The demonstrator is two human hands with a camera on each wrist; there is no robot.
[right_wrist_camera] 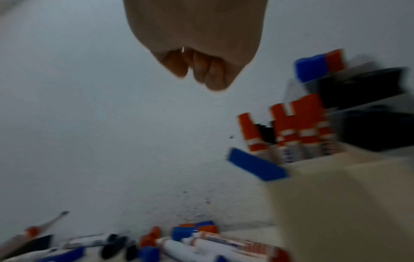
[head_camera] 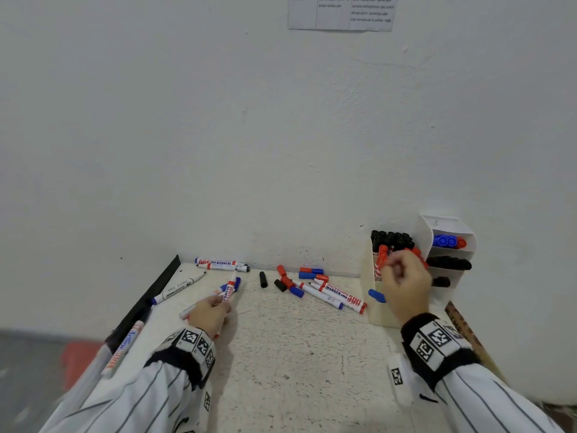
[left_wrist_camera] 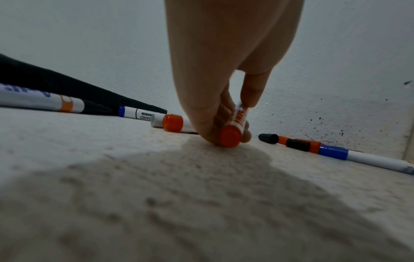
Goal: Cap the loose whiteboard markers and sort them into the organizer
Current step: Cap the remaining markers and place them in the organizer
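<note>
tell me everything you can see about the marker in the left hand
The red marker has a white barrel printed with red and blue lettering, a red band and a red end plug that faces the left wrist camera. It looks like smooth plastic. The left hand pinches it between thumb and fingers, and it lies at a low slant, its plug end close to the speckled table, the far end pointing toward the wall. In the head view its far end looks uncapped, though that is small. A blue-capped marker lies just behind it.
</note>
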